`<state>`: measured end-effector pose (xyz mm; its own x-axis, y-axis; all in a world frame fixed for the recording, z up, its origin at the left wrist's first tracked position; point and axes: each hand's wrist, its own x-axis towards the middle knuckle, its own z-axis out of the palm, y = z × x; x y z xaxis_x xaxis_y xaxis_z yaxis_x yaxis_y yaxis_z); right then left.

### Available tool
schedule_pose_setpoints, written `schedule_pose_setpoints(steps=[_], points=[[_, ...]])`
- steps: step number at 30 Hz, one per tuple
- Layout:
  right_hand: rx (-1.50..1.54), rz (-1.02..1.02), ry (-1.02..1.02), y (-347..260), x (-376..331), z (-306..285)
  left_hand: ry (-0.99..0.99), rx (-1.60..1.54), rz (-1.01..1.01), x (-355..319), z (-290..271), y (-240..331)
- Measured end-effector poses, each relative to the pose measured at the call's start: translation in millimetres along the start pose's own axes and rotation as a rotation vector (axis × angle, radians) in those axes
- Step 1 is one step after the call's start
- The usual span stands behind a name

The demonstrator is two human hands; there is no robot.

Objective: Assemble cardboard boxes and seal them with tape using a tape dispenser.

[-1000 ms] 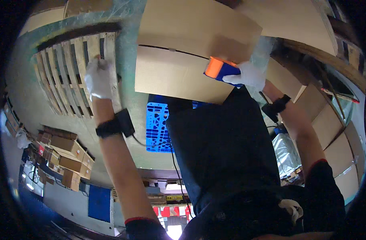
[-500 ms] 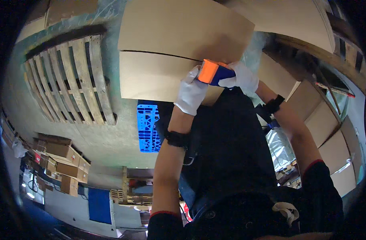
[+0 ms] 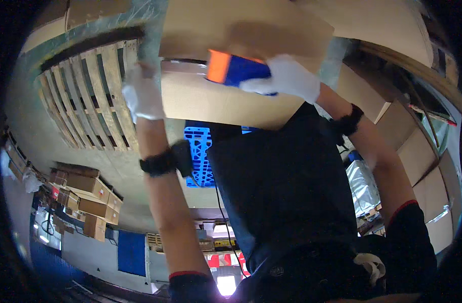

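A large brown cardboard box (image 3: 226, 103) fills the upper middle of the view. My right hand (image 3: 289, 78), in a white glove, grips a blue and orange tape dispenser (image 3: 231, 68) and holds it against the box's top. My left hand (image 3: 142, 96), also white-gloved and blurred, lies against the box's left edge with nothing in it. Both wrists carry black bands. My dark clothing covers the lower middle of the view.
A wooden pallet (image 3: 89, 101) lies left of the box. A blue plastic pallet (image 3: 200, 151) shows below the box. Stacked cardboard boxes (image 3: 84, 194) stand at the left, with more cartons (image 3: 418, 151) and a plastic-wrapped bundle (image 3: 362, 187) at the right.
My left hand went from the pallet side to the dispenser, then back out to the box's left edge. My right hand and the dispenser have shifted left along the box.
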<state>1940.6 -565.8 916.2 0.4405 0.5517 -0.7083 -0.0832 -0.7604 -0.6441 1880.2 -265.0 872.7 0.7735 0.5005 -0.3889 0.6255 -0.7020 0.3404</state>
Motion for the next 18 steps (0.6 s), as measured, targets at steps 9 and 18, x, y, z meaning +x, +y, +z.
schedule_pose_setpoints(steps=[9, 18], points=[[-0.099, -0.093, 0.032, -125, 67, 49, -0.173, 0.259, -0.283, 152, 50, -151], [-0.173, 0.060, 0.159, -60, 66, 38, -0.332, -0.471, 0.041, 25, 53, -24]])
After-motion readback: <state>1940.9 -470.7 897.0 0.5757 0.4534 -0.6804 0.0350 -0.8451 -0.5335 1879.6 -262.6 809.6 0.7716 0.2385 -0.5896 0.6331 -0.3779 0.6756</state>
